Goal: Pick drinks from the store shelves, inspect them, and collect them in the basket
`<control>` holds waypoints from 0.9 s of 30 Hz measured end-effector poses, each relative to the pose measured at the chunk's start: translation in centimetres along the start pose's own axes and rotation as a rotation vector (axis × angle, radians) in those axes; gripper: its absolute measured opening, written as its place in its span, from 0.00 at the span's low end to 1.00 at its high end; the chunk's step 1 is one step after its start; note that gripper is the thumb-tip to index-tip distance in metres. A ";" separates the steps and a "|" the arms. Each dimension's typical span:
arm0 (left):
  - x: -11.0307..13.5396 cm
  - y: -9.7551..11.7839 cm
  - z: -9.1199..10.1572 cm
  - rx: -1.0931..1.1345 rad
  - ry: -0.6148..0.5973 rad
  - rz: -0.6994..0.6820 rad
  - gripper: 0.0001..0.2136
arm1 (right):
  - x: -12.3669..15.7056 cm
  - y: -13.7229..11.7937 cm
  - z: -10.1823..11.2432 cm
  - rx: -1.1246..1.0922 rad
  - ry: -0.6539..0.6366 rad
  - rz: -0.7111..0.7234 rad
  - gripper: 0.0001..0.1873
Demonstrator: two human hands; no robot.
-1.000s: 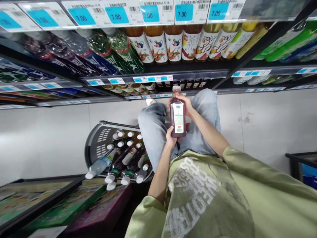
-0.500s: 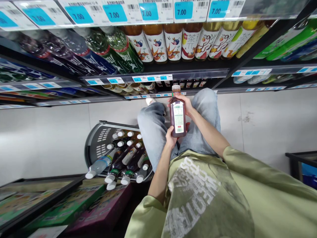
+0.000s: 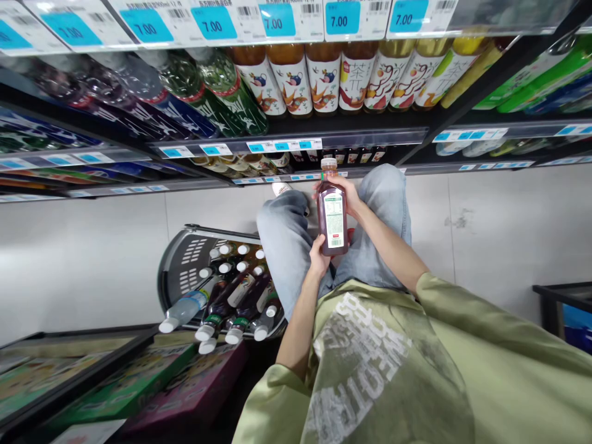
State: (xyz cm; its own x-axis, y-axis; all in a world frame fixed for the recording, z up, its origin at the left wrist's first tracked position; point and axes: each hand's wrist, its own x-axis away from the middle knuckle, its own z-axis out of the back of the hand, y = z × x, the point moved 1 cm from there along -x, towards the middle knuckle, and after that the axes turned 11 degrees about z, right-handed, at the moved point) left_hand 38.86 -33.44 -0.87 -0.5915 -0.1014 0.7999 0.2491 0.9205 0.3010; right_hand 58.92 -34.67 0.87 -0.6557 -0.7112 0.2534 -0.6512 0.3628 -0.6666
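Observation:
Between my knees I hold a drink bottle (image 3: 333,216) in both hands. It is filled with dark red-brown liquid and has a pale cap and a white back label with green print facing me. My left hand (image 3: 319,258) grips the bottle's lower left side near its base, thumb in front. Around the upper right, just below the neck, my right hand (image 3: 348,192) is closed; some of its fingers are hidden behind the bottle. To my left sits a grey shopping basket (image 3: 178,246) with several capped bottles in it, among them a clear bottle (image 3: 185,308) lying tilted over its rim.
In front stand shelves (image 3: 296,128) of bottled drinks, with price tags (image 3: 342,18) along their edges. Green and purple cartons (image 3: 185,394) lie in a rack behind the basket. Another dark-framed rack (image 3: 555,302) is at the right. Pale floor tiles (image 3: 494,228) extend beside my legs.

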 end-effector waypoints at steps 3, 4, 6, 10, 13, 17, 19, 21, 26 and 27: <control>0.1 0.1 -0.1 -0.008 -0.014 0.000 0.24 | -0.1 0.0 0.0 0.004 -0.003 0.003 0.16; 0.1 0.1 -0.2 -0.007 -0.015 -0.006 0.25 | -0.1 0.0 0.1 0.006 0.000 -0.003 0.16; 0.1 0.1 -0.2 -0.005 -0.010 -0.018 0.25 | -0.1 0.1 0.1 0.011 0.005 -0.013 0.16; 0.1 0.1 -0.3 0.001 0.021 -0.013 0.23 | -0.1 0.3 0.3 0.001 -0.004 0.011 0.16; 0.1 0.1 -0.3 0.007 0.026 -0.004 0.21 | -0.1 0.3 0.4 0.000 -0.017 0.013 0.17; 0.2 0.1 -0.3 0.003 0.013 -0.008 0.21 | 0.0 0.0 0.1 0.012 -0.009 0.000 0.17; 0.2 0.1 -0.3 0.003 0.020 -0.005 0.21 | 0.1 -0.1 0.0 0.020 0.007 -0.012 0.16; 0.2 0.1 -0.4 0.005 0.022 -0.003 0.21 | 0.1 -0.2 -0.1 0.024 0.017 -0.019 0.16; 0.3 0.2 -0.5 0.001 0.019 -0.007 0.22 | 0.1 0.0 0.1 0.012 0.000 -0.011 0.17; 0.3 0.2 -0.5 0.001 0.019 -0.005 0.21 | 0.1 0.0 0.2 0.005 -0.007 -0.004 0.17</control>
State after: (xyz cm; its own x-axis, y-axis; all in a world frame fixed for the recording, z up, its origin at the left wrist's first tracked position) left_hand 39.14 -33.47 -0.33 -0.5779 -0.1131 0.8082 0.2454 0.9204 0.3043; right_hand 58.91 -34.80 0.76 -0.6500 -0.7172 0.2513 -0.6520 0.3565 -0.6692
